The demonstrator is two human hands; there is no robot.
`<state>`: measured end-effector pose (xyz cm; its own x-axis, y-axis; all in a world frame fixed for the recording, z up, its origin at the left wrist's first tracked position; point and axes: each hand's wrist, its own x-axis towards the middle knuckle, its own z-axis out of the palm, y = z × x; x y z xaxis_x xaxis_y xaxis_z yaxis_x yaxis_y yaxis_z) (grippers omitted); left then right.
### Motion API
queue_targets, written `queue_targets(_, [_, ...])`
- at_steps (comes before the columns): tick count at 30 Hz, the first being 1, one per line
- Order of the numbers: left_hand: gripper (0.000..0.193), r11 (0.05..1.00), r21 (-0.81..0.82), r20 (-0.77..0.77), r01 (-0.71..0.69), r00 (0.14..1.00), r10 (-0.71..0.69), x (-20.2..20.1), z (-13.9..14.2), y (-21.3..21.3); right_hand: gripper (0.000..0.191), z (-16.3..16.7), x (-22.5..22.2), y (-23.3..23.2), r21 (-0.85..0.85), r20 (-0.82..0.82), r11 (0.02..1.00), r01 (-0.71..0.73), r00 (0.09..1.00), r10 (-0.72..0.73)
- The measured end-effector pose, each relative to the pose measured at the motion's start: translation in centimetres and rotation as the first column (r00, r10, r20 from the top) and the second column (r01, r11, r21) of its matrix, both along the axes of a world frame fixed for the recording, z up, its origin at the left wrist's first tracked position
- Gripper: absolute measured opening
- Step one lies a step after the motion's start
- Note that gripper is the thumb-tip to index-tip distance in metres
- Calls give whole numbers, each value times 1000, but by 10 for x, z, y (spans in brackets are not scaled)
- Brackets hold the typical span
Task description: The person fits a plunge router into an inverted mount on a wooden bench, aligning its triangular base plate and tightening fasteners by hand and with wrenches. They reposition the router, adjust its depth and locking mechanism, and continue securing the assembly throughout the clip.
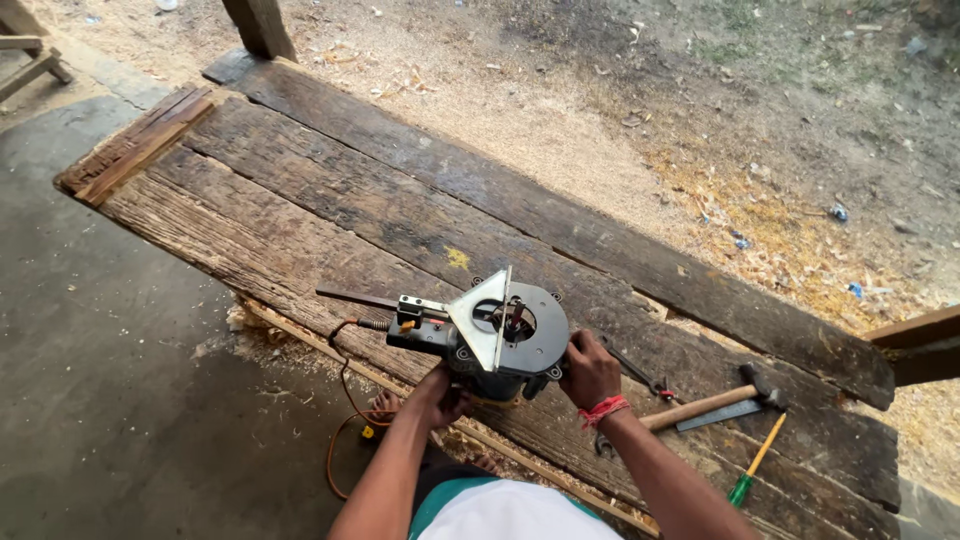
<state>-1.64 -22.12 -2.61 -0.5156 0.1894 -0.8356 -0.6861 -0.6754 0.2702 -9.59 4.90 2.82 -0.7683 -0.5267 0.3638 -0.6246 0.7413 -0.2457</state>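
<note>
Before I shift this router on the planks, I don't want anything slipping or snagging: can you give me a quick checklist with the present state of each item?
1. Left hand on the router body: ok, gripping its near side.
2. Right hand on the router: ok, holding its right edge.
3. Router base up, bit exposed: ok, hands clear of the opening.
4. Orange cord: not ok, it loops off the plank edge by the left arm.
5. Hammer and screwdriver: ok, lying apart to the right.
6. Power state: cannot tell.
</note>
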Motion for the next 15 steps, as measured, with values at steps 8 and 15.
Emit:
queue_targets(8, [41,880,461,-52,-112,987,152,11,-16,-8,30,3,1,0,4,-1,1000,4,1000,-4])
queue_targets(15, [46,994,70,13,-89,996,89,9,-32,12,28,-16,-15,10,7,-42,998,-64,997,64])
